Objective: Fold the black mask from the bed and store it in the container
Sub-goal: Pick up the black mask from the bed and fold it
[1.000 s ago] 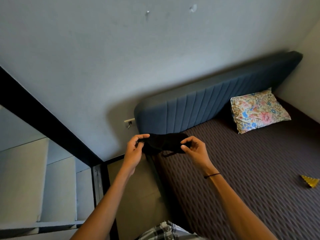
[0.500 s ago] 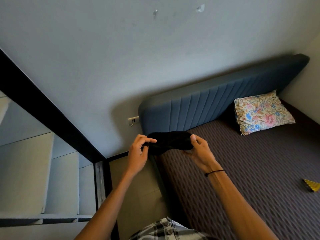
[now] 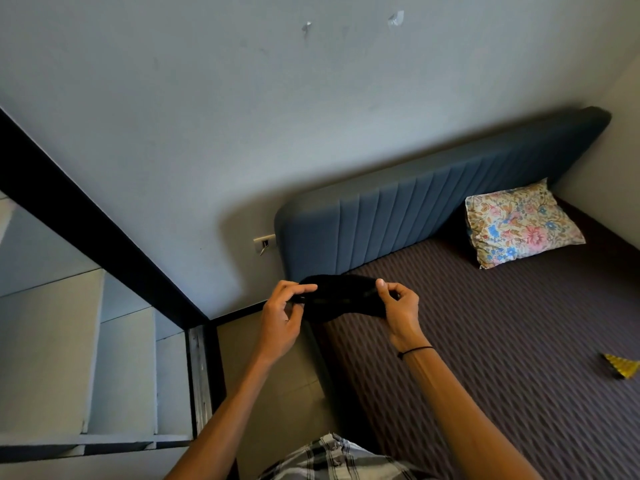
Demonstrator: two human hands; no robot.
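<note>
Currently, a wall socket [image 3: 265, 242] sits on the grey wall just left of the blue padded headboard [image 3: 398, 216]. Left hand [image 3: 281, 317] pinches the left end of the black mask [image 3: 343, 297] between thumb and fingertips. Right hand [image 3: 400, 308] pinches its right end likewise. The mask hangs in the air between both hands, above the near corner of the bed [image 3: 502, 323]. A floral pillow [image 3: 519, 223] leans at the headboard. A small yellow object [image 3: 621, 366] lies on the brown cover, far right. No legible writing is visible.
</note>
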